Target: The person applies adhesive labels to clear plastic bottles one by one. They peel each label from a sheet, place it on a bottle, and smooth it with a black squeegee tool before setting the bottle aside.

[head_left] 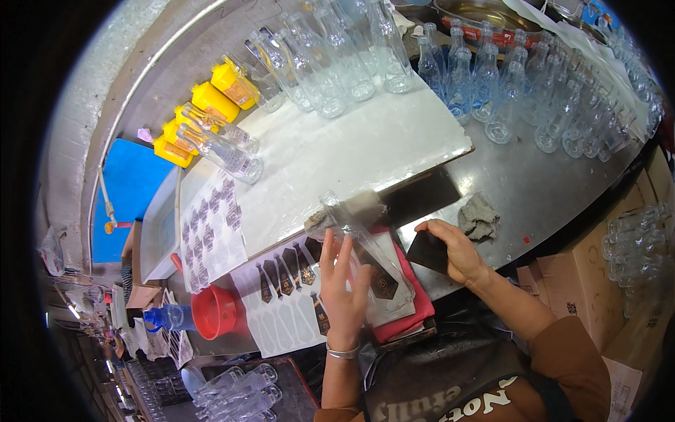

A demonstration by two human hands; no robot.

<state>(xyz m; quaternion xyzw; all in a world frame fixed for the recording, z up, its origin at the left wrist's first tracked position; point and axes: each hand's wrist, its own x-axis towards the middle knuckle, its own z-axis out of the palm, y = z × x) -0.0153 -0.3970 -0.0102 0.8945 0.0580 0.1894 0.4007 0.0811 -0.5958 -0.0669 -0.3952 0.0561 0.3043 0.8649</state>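
A clear glass bottle (367,247) lies tilted on a folded white cloth, its neck pointing away from me. My left hand (344,292) is beside it, fingers stretched out and apart against its near left side; whether they press the glass is hard to tell. A black and gold label (384,284) shows at the bottle's wide end, seen on or through the glass. In my right hand (457,254), a thin flat black scraper (427,252) is pinched between thumb and fingers, above the metal table. Left of my left hand lies a white sheet (281,320) with several dark tie-shaped labels (287,273).
A white board (337,151) bears several standing bottles (329,91) and another label sheet (211,232). More bottles (500,105) crowd the far right. A grey rag (478,218), a red bucket (214,313), yellow containers (214,102) and a cardboard box (576,281) surround the work area.
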